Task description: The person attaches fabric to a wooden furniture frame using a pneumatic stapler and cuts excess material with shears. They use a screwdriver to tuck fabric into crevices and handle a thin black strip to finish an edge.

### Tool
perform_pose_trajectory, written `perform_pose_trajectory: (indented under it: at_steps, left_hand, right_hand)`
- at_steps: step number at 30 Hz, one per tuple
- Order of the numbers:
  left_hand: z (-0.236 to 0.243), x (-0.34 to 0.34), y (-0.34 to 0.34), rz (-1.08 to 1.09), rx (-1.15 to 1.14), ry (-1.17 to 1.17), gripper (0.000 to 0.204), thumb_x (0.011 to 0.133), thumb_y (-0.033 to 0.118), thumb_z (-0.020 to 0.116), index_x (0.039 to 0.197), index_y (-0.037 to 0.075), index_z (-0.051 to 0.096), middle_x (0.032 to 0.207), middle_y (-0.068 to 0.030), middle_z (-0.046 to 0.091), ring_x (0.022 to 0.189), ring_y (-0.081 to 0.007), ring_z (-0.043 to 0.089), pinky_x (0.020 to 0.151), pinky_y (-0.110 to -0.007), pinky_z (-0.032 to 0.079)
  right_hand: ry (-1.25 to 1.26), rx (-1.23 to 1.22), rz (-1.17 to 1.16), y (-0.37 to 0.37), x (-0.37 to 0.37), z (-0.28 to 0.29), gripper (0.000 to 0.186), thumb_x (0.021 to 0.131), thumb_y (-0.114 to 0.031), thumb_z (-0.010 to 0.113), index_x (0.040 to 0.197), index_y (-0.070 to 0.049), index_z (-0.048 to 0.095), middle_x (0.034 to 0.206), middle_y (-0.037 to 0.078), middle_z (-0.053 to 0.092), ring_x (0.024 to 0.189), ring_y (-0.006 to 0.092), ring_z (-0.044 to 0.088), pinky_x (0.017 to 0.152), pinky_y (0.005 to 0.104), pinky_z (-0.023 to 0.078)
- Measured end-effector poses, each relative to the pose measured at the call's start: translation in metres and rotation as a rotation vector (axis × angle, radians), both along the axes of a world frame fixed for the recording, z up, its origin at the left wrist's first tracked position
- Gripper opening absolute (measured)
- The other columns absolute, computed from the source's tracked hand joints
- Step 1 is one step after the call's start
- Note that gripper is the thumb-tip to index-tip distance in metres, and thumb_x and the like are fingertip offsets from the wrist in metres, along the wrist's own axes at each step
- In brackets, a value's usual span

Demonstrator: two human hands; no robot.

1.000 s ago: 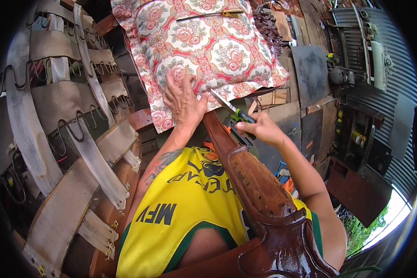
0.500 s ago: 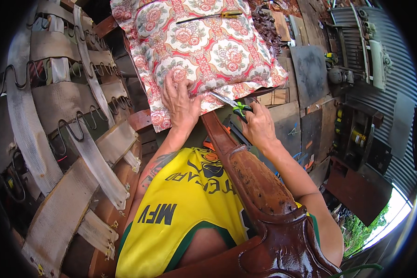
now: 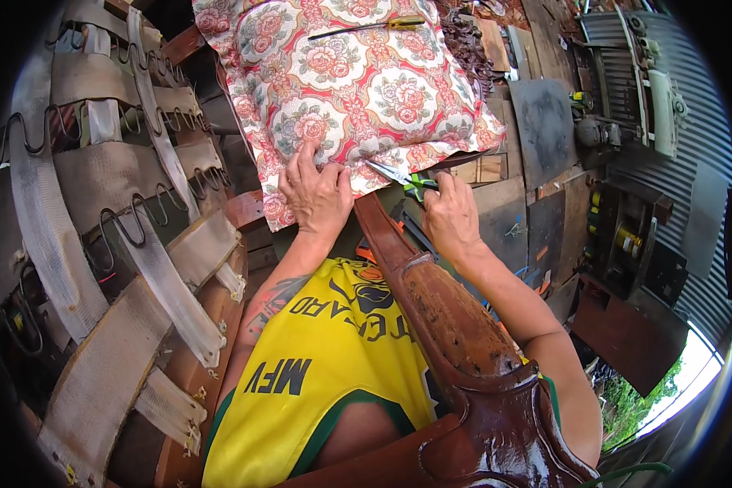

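Currently, from where I stand, the work sits on a floral cushion (image 3: 403, 102) in red, cream and grey-green. Left hand (image 3: 315, 195): palm down on the cushion's near edge, close to its near left corner; fingers point toward the far edge, a little spread and partly bent. Cannot tell whether thumb and forefinger pinch any cloth.

Right hand (image 3: 453, 213): wrapped around the green-and-black handles of a pair of pliers (image 3: 400, 176), just off the near edge and right of the left hand. Pliers' pointed metal nose reaches over that edge, aimed toward the left hand; tips lie at the cloth. Whether they grip it is too small to tell.

A screwdriver (image 3: 368, 28) with a yellow handle lies across the cushion, toward its far edge, handle to the right. A reddish-brown wooden frame (image 3: 455, 321) runs from beside the near edge toward the person's right side, its curved part glossy.

Left of the person: wide greyish straps (image 3: 102, 175). Beyond the cushion's right edge: a dark board (image 3: 546, 126); further right, corrugated sheeting (image 3: 712, 98).
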State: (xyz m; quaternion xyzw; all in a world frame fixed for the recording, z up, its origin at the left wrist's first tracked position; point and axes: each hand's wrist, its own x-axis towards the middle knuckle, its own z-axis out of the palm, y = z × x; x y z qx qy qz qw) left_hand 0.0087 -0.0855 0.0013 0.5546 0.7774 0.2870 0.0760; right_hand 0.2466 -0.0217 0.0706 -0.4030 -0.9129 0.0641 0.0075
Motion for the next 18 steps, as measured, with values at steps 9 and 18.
perform_pose_trajectory:
  at_steps: [9, 18]
  left_hand:
    - [-0.011, 0.002, 0.006, -0.003, 0.062, 0.038, 0.012, 0.083, 0.021, 0.086, 0.086, 0.013, 0.077, 0.147, -0.0112, 0.06, 0.142, -0.0339, 0.051, 0.118, -0.052, 0.033]
    - [-0.016, 0.0, 0.007, -0.007, 0.084, 0.062, 0.012, 0.08, 0.02, 0.084, 0.083, 0.014, 0.074, 0.146, -0.0108, 0.061, 0.14, -0.0327, 0.053, 0.117, -0.053, 0.035]
  right_hand:
    - [-0.195, 0.015, 0.07, -0.009, -0.014, 0.002, 0.006, 0.079, -0.009, 0.071, 0.08, -0.003, 0.07, 0.097, 0.016, 0.056, 0.095, 0.0321, 0.057, 0.081, 0.0445, 0.045]
    - [-0.093, -0.091, -0.008, -0.008, -0.003, -0.006, 0.011, 0.086, -0.01, 0.073, 0.085, 0.0, 0.071, 0.097, 0.021, 0.061, 0.095, 0.038, 0.063, 0.082, 0.0488, 0.054]
